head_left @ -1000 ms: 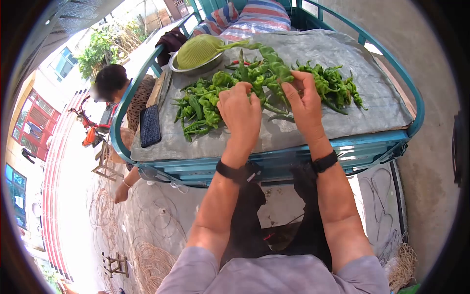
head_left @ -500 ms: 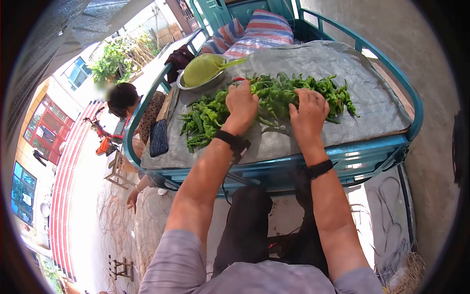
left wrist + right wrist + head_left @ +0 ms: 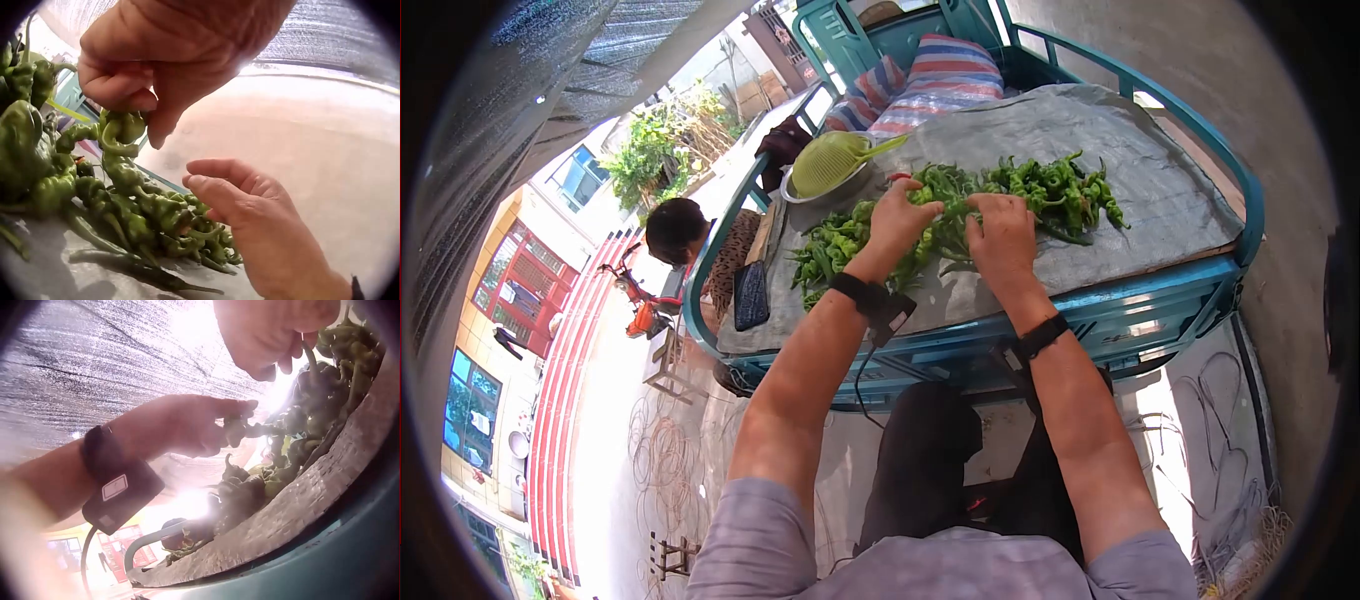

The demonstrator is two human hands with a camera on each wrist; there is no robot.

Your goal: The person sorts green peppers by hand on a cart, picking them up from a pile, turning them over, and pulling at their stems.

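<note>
Wrinkled green peppers (image 3: 1060,195) lie in a long heap on a grey sheet (image 3: 1170,190) over the cart bed. My left hand (image 3: 897,232) is above the middle of the heap; in the left wrist view its thumb and curled fingers pinch a twisted green pepper (image 3: 122,128). My right hand (image 3: 1003,243) hovers close by on the right, fingers loosely bent. From the left wrist side, nothing shows between its thumb and forefinger. A pepper stem (image 3: 310,359) overlaps its fingertips in the right wrist view. A red pepper (image 3: 898,177) shows behind my left hand.
A yellow-green strainer (image 3: 830,165) sits in a metal bowl (image 3: 855,185) at the back left. A dark phone (image 3: 751,296) lies at the sheet's left edge. Teal rails (image 3: 1200,115) border the cart. Another person (image 3: 675,232) is beyond the left rail. Striped bags (image 3: 950,75) lie behind.
A second ago both hands held peppers up nearer the camera. They dropped to the heap, then drew closer together, the left pinching a pepper. The head view has shifted.
</note>
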